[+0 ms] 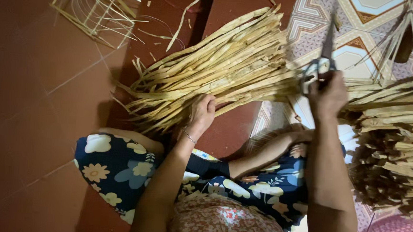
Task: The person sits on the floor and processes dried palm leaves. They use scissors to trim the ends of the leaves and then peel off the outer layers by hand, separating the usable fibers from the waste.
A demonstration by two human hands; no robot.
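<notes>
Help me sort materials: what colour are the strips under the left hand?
Pale straw-yellow strips, under the left hand; shown in the head view.

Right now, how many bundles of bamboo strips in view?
2. One bundle of strips lies across the floor under the left hand; a second bundle is at the right edge, beside the right hand holding scissors. More may lie out of frame.

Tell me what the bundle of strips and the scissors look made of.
Bundle of strips: likely split bamboo or a similar dried plant fibre, matte pale tan, flat and stiff, ends frayed. Scissors in the right hand: dull grey metal blades; handle material unclear. The left hand rests on the strips.
</notes>
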